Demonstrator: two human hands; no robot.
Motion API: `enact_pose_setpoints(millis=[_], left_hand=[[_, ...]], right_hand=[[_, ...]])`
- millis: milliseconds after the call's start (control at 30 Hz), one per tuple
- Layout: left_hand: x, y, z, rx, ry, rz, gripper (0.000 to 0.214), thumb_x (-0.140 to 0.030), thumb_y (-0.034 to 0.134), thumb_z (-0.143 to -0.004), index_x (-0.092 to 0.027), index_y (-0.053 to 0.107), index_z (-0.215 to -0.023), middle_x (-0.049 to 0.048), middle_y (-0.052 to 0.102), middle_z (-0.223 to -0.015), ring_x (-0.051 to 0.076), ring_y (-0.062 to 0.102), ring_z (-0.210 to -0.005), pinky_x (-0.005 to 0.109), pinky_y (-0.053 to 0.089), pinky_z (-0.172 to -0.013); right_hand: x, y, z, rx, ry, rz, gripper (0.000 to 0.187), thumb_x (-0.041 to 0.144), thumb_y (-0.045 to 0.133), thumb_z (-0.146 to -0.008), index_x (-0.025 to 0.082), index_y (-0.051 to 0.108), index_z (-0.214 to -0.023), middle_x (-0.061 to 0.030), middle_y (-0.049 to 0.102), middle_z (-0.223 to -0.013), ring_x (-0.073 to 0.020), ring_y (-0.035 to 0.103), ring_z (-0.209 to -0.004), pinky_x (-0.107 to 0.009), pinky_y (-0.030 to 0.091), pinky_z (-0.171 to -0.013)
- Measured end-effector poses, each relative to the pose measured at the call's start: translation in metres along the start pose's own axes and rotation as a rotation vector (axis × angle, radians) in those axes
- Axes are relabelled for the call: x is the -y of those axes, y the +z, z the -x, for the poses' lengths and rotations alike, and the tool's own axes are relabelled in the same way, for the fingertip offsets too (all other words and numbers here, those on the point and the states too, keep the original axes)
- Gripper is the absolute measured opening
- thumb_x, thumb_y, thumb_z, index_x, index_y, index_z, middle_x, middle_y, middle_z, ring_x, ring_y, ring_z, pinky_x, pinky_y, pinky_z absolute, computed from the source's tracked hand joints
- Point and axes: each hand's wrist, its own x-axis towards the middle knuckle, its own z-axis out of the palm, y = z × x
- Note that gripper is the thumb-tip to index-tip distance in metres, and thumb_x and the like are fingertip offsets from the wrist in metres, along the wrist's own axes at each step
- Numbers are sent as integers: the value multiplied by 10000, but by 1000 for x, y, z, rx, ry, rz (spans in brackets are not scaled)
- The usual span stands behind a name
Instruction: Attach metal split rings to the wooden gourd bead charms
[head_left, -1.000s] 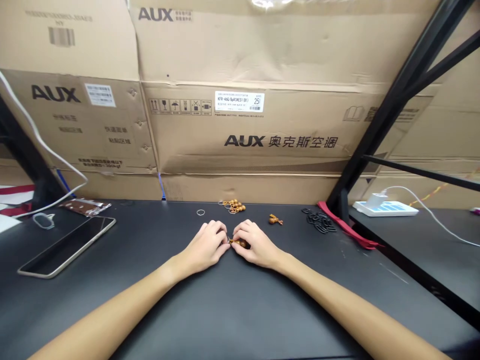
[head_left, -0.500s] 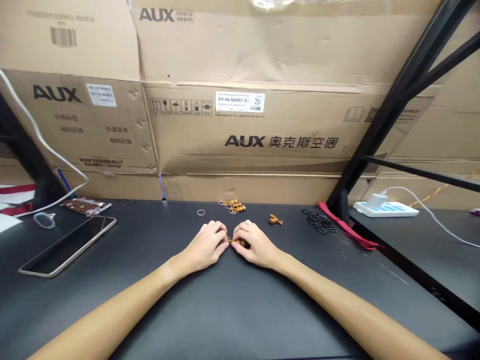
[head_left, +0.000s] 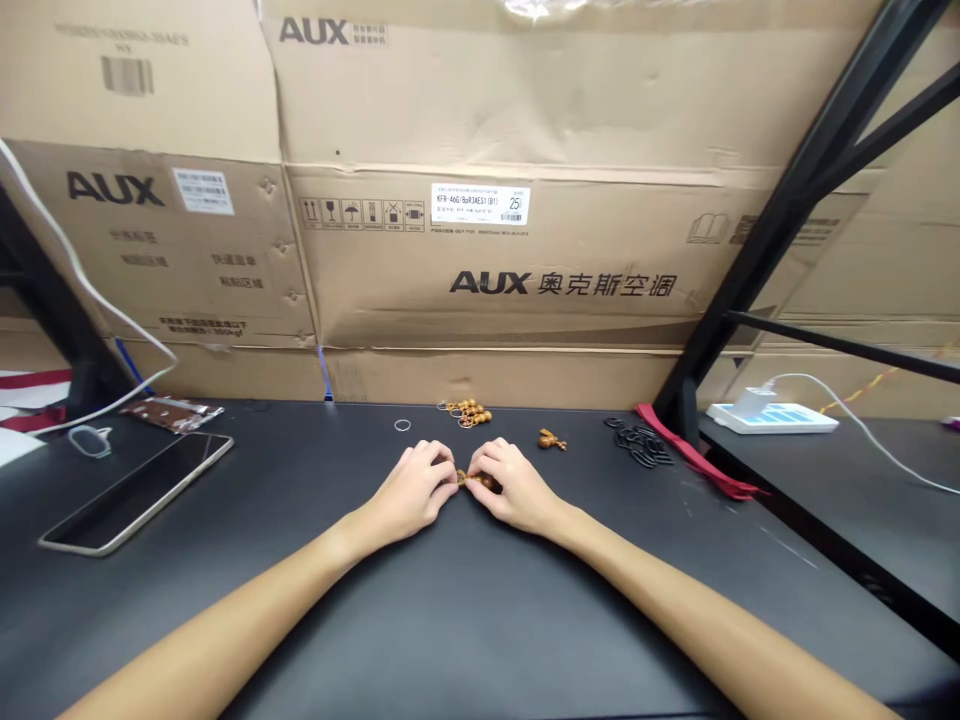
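Observation:
Over the middle of the black table, my left hand (head_left: 416,492) and my right hand (head_left: 511,488) meet almost fingertip to fingertip. Between them is a small brown wooden gourd pendant (head_left: 484,482) with a yellowish cord. My right thumb and fingers close around the pendant, hiding much of it. The left fingers are pinched at the cord's end; whether they also grip a ring is hidden. Beyond my left hand lies a loose metal ring (head_left: 403,425). Several gourd pendants with rings (head_left: 470,412) lie further back, and another gourd pendant (head_left: 551,440) rests behind my right hand.
Black rings or clips (head_left: 642,444) lie in a pile to the right, beside a red strap (head_left: 694,455). A phone (head_left: 139,492), a brown packet (head_left: 172,411) and a white cable (head_left: 90,285) are at left. Cardboard boxes (head_left: 480,130) and a black frame (head_left: 750,240) stand behind.
Both hands hold nearly the same place. The fingers have shifted very slightly around the pendant and its cord; everything else on the table stays put.

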Motion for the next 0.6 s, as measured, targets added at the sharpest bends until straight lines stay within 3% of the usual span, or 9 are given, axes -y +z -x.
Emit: enact_pose_setpoints(millis=[133, 400, 600], left_hand=[[1, -1, 0, 13, 6, 4, 144, -248, 501, -907, -207, 615, -831, 43, 558, -1032, 204, 511, -941, 375, 415, -849], [-1, -1, 1, 6, -2, -10, 173, -257, 468, -915, -195, 603, -828, 58, 556, -1042, 209, 513, -936, 382, 423, -840], [1, -1, 0, 24, 35, 10, 153, -217, 469, -918, -203, 599, -838, 53, 556, -1044, 205, 510, -938, 372, 415, -833]], right_hand=[[-3, 0, -1, -37, 90, 53, 83, 237, 556, -873, 196, 585, -807, -44, 617, -882, -195, 508, -863, -331, 388, -744], [1, -2, 0, 17, -25, -36, 85, 255, 536, -891, 203, 592, -853, -46, 614, -922, -180, 511, -856, -330, 399, -769], [-6, 2, 0, -34, 98, 52, 113, 262, 541, -892, 198, 600, -820, -48, 617, -877, -199, 499, -862, -335, 381, -737]])
